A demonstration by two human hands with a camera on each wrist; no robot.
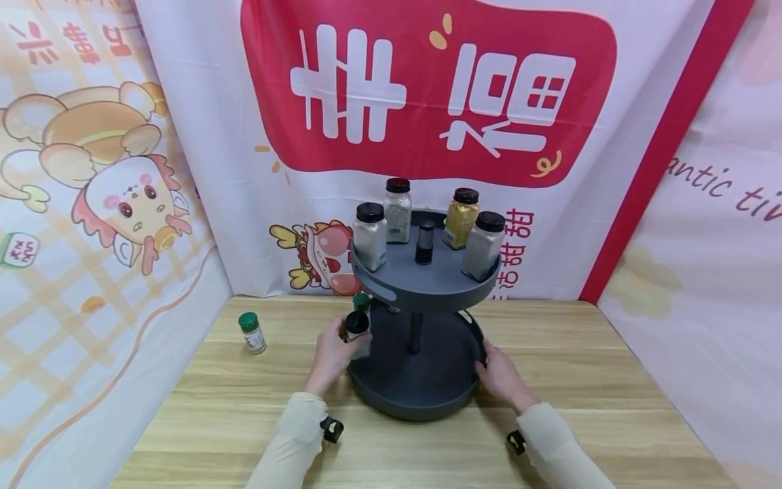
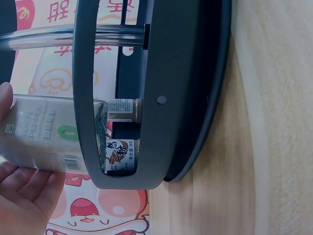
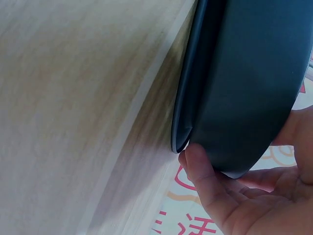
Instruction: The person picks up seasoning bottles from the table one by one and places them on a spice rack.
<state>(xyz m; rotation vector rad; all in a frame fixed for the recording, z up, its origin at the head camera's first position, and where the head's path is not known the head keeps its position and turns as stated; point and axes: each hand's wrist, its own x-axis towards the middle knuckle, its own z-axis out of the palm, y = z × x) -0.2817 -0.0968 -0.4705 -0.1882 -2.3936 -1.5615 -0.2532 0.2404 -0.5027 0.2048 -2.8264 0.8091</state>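
A dark grey two-tier turntable (image 1: 421, 380) stands on the wooden table. My left hand (image 1: 332, 350) holds a square clear spice jar (image 1: 357, 324) with a black lid at the left side of the lower tier. In the left wrist view, this jar (image 2: 44, 129) contains a pale powder, and its base is behind the tray's handle loop. Beyond it show two small labelled containers (image 2: 121, 155). A green-lidded jar (image 1: 362, 303) is partly hidden behind the held jar. My right hand (image 1: 502, 372) grips the lower tier's right rim, thumb inward and fingers outside (image 3: 198, 164).
On the upper tier (image 1: 427, 285) stand several black-lidded jars (image 1: 482, 248) and a small dark bottle (image 1: 424, 242). Another green-lidded jar (image 1: 252, 333) stands on the table at left. Printed cloths (image 1: 201, 136) hang behind and at both sides.
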